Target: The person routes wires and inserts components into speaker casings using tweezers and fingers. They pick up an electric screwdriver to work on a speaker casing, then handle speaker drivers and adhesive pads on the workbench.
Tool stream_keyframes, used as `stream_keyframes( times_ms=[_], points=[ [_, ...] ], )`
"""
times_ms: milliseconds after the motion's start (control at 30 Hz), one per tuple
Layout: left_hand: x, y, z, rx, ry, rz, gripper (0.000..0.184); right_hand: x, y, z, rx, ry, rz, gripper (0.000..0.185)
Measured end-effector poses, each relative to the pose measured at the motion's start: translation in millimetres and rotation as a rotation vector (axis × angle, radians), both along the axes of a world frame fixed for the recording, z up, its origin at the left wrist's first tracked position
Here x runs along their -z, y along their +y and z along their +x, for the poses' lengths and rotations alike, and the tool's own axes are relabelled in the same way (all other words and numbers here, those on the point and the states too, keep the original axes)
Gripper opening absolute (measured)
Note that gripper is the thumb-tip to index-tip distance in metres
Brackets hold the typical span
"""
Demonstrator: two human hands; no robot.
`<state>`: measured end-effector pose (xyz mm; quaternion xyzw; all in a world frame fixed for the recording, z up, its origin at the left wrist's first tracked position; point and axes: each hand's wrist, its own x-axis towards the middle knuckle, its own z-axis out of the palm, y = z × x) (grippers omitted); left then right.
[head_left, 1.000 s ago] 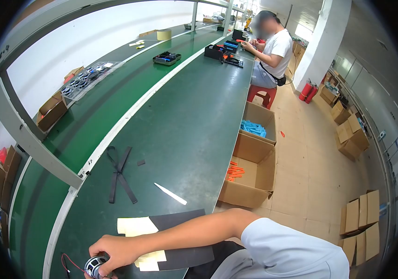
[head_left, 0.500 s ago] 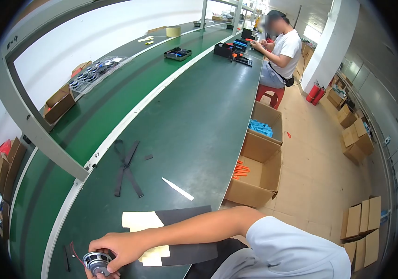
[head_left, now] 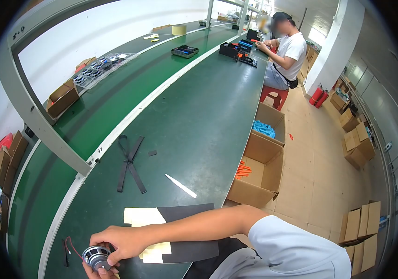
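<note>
A small round loudspeaker (head_left: 96,257) with a silver and black frame is at the lower left, over the green bench. My right hand (head_left: 123,242) reaches in from the right and grips its upper side, fingers bent over the rim. Fingertips of my left hand (head_left: 91,270) show under it at the bottom edge, closed around its lower side; the rest of that hand is out of view. A thin red wire (head_left: 72,243) with a small white plug hangs from the speaker. Beneath my right forearm lie dark grey sheets (head_left: 192,252) with pale yellow backing paper (head_left: 144,217).
Crossed black straps (head_left: 131,165), a small dark piece (head_left: 152,153) and a white pointed strip (head_left: 180,186) lie on the bench. Cartons (head_left: 273,173) of orange and blue parts stand beside it. A co-worker (head_left: 293,51) sits farther along. A metal post (head_left: 52,135) rises at left.
The view has shifted slightly, moving the bench items a little in the picture. Both hands stay on the speaker, which appears slightly turned, and the white plug on its wire now shows.
</note>
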<state>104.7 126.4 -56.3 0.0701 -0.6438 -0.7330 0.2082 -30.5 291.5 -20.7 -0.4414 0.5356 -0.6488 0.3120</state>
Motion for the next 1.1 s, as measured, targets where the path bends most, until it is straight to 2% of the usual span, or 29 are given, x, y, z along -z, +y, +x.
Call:
stream_keyframes(
  times_ms=[100, 300, 400, 500, 600, 700, 800, 900, 933, 967, 1000, 1033, 1067, 1100],
  points=[
    [-2, 0, 0, 0.024, 0.003, -0.038, 0.051, 5, -3, 0, 0.0, -0.058, 0.001, 0.043],
    [-3, 0, -1, 0.028, 0.001, -0.063, 0.054, 8, -4, -1, 0.024, 0.043, 0.005, 0.044],
    [-3, -1, 1, 0.02, -0.012, -0.064, 0.055, 10, -6, 0, 0.023, -0.002, 0.0, 0.045],
    [-2, -2, 1, 0.02, 0.0, -0.063, 0.057, 18, -11, 2, 0.103, 0.094, -0.096, 0.045],
    [7, -7, -1, 0.007, 0.028, -0.082, 0.059, 22, -11, 4, 0.183, 0.178, -0.086, 0.047],
    [12, -8, 1, 0.017, 0.034, -0.078, 0.064, 15, -6, -6, -0.072, 0.097, -0.04, 0.047],
    [8, -6, 3, 0.054, 0.005, -0.044, 0.07, 13, -3, -6, -0.165, 0.008, -0.008, 0.048],
    [1, -4, 6, 0.06, -0.053, -0.002, 0.071, 17, -7, -4, -0.149, 0.042, -0.071, 0.056],
    [30, -23, 2, 0.086, 0.064, -0.139, 0.073, 17, -7, -2, -0.123, 0.029, -0.047, 0.059],
    [32, -22, -3, 0.1, 0.092, -0.096, 0.075, 13, -4, -2, -0.11, 0.01, -0.023, 0.062],
    [32, -20, 3, 0.047, 0.023, -0.068, 0.077, 10, -3, -2, -0.114, -0.015, 0.003, 0.066],
    [23, -14, 4, -0.023, -0.049, -0.038, 0.079, 7, -3, -5, -0.122, 0.067, 0.091, 0.077],
    [25, -15, 6, 0.016, -0.041, -0.089, 0.08, 17, -8, -4, -0.109, 0.069, 0.009, 0.081],
    [25, -21, 7, 0.052, -0.038, -0.146, 0.08, 7, -4, -5, -0.172, 0.033, 0.053, 0.084]
  ],
)
